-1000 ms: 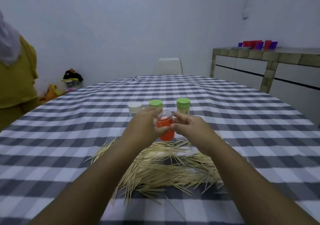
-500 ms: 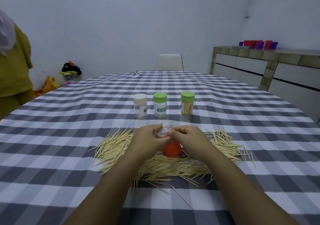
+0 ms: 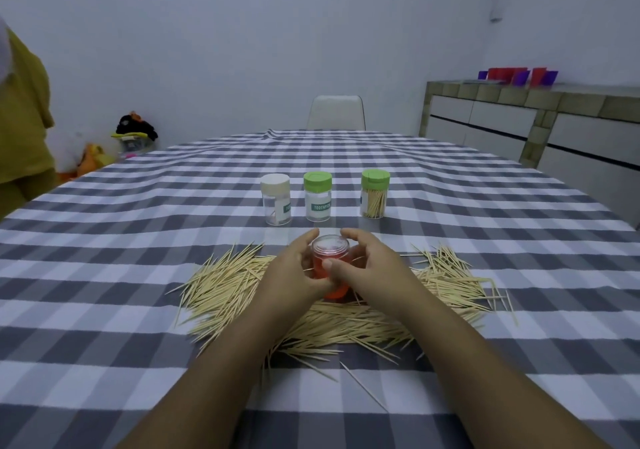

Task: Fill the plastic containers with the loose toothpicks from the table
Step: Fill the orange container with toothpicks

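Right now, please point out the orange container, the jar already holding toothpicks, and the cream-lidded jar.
orange container (image 3: 323, 268): head view, orange side wall between the hands.
jar holding toothpicks (image 3: 374, 203): head view, clear body.
cream-lidded jar (image 3: 275, 183): head view, lid.

Three lidded containers (image 3: 313, 201) in a row behind the toothpick pile (image 3: 221, 286), a fourth container (image 3: 328, 268) between both hands atop it

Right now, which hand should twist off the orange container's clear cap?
Probably right hand: it curls beside the clear cap, while the left hand grips the orange container lower down.
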A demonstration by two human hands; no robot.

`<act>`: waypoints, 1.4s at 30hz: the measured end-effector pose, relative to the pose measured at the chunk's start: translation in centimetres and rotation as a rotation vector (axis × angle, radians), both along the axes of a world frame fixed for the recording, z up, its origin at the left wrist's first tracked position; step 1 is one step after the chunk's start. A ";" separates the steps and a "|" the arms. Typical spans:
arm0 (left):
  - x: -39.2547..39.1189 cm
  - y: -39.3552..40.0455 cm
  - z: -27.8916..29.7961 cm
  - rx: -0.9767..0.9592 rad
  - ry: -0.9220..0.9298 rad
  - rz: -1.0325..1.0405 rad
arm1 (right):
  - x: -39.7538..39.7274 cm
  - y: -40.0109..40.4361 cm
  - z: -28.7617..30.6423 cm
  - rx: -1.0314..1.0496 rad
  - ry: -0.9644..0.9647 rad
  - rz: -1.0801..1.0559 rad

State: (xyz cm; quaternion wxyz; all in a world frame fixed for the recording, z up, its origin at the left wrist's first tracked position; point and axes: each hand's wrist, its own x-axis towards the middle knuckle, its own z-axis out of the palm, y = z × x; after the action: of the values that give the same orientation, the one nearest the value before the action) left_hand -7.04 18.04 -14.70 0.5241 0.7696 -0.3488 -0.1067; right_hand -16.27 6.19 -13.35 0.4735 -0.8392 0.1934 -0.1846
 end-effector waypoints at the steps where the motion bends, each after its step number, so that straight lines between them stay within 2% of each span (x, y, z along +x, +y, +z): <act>1: -0.1 0.0 -0.1 0.020 -0.011 0.000 | 0.0 0.1 -0.1 -0.026 0.004 -0.004; 5: -0.3 -0.1 -0.2 0.064 -0.076 0.010 | 0.3 0.7 -0.5 -0.105 -0.033 -0.107; 8: -0.1 -0.2 -0.4 0.063 -0.057 0.016 | 0.6 0.9 -0.7 -0.221 -0.064 -0.177; 13: 0.3 -0.3 -0.9 0.026 -0.028 -0.045 | 0.4 1.1 -0.5 -0.261 -0.132 -0.154; 15: 0.4 -0.3 -1.0 0.032 -0.044 -0.051 | 0.2 1.1 -0.2 -0.203 -0.150 -0.145; 20: 0.5 -0.2 -0.8 0.073 -0.035 -0.049 | -0.5 -0.4 1.4 0.139 -0.271 -0.196; 25: 0.3 -0.2 -0.6 0.103 -0.056 -0.037 | -1.5 -3.5 1.3 0.194 -0.106 -0.228; 30: 0.3 -0.2 -0.5 0.115 -0.054 -0.048 | -2.3 -5.0 0.5 0.032 0.094 -0.204; 34: 0.3 -0.1 -0.4 0.141 -0.061 -0.068 | -2.2 -5.2 0.3 -0.029 0.164 -0.137; 42: 0.3 -0.2 -0.2 0.142 -0.047 -0.088 | -2.2 -5.2 0.4 -0.276 0.284 -0.213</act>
State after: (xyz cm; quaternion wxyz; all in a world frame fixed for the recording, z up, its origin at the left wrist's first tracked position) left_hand -6.75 17.87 -14.85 0.4547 0.7911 -0.3859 -0.1360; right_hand -18.50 0.99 -12.95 0.2999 -0.8885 0.3186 -0.1384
